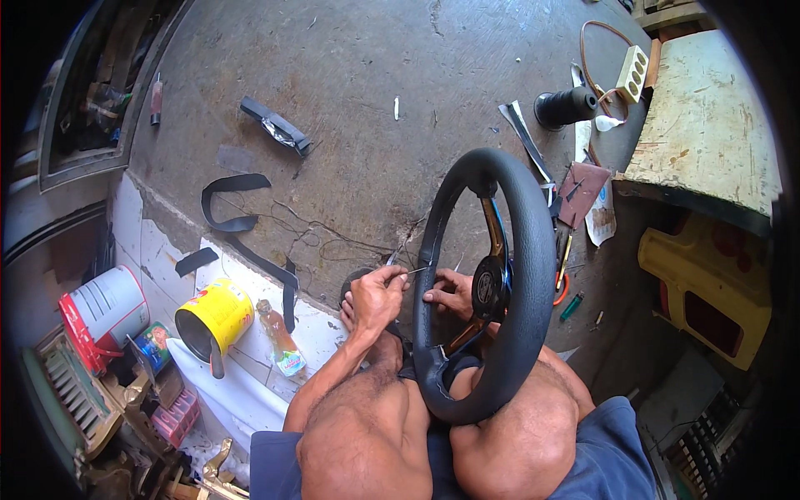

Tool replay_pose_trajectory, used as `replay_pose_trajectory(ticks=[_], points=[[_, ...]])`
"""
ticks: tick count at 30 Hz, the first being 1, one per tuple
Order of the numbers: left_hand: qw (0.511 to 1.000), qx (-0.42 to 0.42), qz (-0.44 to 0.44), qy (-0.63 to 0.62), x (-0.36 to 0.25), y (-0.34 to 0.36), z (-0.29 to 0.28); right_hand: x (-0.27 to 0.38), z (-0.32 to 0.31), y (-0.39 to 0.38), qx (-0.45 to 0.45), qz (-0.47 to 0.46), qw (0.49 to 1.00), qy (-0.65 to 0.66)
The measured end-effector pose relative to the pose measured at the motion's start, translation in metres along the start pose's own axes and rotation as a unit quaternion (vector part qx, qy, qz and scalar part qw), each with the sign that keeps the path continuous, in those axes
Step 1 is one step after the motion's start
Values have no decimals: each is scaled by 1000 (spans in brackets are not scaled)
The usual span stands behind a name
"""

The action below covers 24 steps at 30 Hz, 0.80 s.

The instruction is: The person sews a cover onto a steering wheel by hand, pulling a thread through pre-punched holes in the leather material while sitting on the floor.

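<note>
A steering wheel [537, 275] with a black padded cover stands tilted between my knees. Its spokes are shiny and brownish, and a dark round hub [488, 286] sits at their middle. My left hand [375, 298] is closed in a pinch on a thin needle [418, 270], whose end reaches the left side of the rim. Just below that spot, my right hand [452, 294] grips the rim, its thumb lying on the cover. Near the bottom of the rim the cover's edge looks loose. Thin dark thread [333, 240] lies tangled on the floor beyond my left hand.
Black strips [218, 223] curl on the floor at left, near a yellow can [218, 312] and a small bottle [275, 327]. To the right lie a thread spool [567, 108], scissors [563, 283], a green lighter [572, 306] and a power strip [634, 73]. A worn table [704, 117] stands beyond.
</note>
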<state>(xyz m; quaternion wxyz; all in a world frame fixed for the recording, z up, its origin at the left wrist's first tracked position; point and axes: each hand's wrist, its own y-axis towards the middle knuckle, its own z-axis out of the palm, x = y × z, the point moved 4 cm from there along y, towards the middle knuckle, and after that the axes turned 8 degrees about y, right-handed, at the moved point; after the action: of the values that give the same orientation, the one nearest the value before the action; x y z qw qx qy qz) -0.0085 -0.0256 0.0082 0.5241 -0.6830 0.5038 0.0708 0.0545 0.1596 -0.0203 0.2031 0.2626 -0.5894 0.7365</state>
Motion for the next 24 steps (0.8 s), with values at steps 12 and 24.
replay_pose_trajectory(ticks=[12,24], points=[[999,32,-2,-16,5,2,2,-2,-1,1,4,1,1000,2],[905,-315,157,-238,-10,56,-189,-8,-5,2,4,-27,1000,12]])
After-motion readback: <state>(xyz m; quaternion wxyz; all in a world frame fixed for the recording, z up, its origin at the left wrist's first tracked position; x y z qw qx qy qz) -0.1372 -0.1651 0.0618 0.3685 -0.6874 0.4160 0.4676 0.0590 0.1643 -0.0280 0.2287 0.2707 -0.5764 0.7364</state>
